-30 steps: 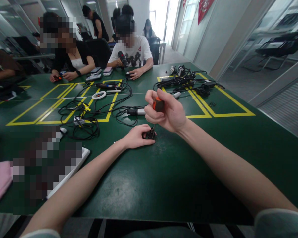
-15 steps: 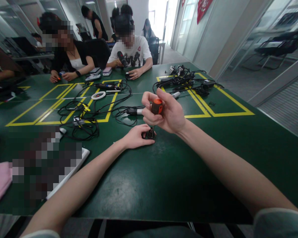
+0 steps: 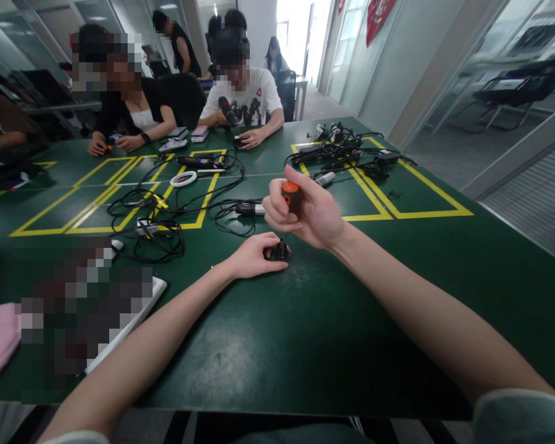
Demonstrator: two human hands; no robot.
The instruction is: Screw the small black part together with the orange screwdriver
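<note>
My right hand (image 3: pixel 308 209) is closed around the orange and black handle of a screwdriver (image 3: pixel 291 196). Its thin shaft points down to a small black part (image 3: pixel 280 250) on the green table. With thumb and fingers my left hand (image 3: pixel 256 254) grips that part from the left and holds it against the tabletop. The part has a short upright post, and the shaft's lower end is at it. Whether the tip sits on a screw is too small to tell.
Beyond my hands lie a silver-and-black cylindrical tool (image 3: pixel 250 209), tangled black cables (image 3: pixel 160 243) and a white ring (image 3: pixel 184 178). More cables and adapters (image 3: pixel 342 151) are heaped at the back right. A white-edged tray (image 3: pixel 155 293) stands left. Co-workers (image 3: pixel 247 98) sit across the table (image 3: pixel 351 345).
The screwdriver handle has tilted more upright and turned in my right hand, whose fingers have curled closer around it. My left hand and the black part have stayed in place.
</note>
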